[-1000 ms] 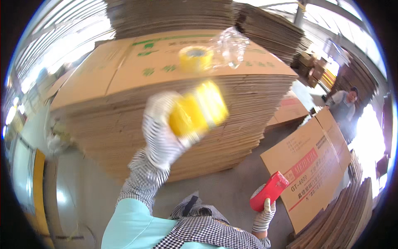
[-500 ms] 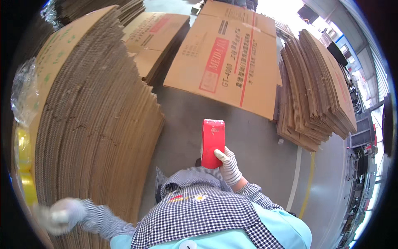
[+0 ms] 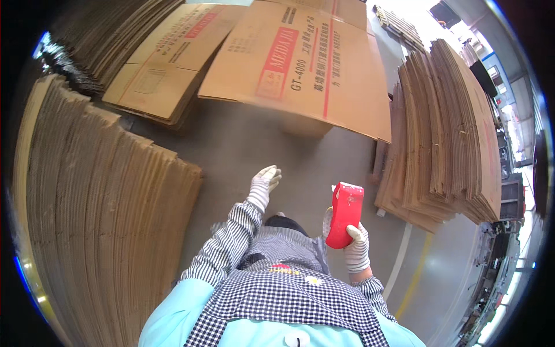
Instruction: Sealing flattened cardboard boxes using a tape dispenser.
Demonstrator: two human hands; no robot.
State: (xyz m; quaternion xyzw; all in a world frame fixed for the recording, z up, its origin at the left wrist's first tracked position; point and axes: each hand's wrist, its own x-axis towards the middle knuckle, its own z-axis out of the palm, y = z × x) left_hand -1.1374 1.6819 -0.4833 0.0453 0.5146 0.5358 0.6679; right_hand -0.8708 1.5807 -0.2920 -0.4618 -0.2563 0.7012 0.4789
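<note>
My right hand (image 3: pixel 357 250), in a white and grey striped glove, grips a red tape dispenser (image 3: pixel 346 215). Part of a tape roll (image 3: pixel 328 221) shows along the dispenser's left side. Gloved the same way, my left hand (image 3: pixel 265 184) is held out in front of me with its fingers extended and nothing in it. Beyond both hands stands a large brown cardboard box (image 3: pixel 300 69) with red and black print, and the left hand is a short way from its near edge. A lower flap (image 3: pixel 306 124) shows under that edge.
On my left rises a tall stack of flattened cardboard (image 3: pixel 104 202). Another pile of flat cartons (image 3: pixel 156 75) lies behind it. Leaning cardboard sheets (image 3: pixel 442 133) stand to the right, near white and yellow floor lines (image 3: pixel 415 269). A pallet (image 3: pixel 399 26) is at the back.
My left hand has swung from the left stack to the front of my body. The right hand, still holding the tape dispenser, has shifted right. The view has moved nearer the box.
</note>
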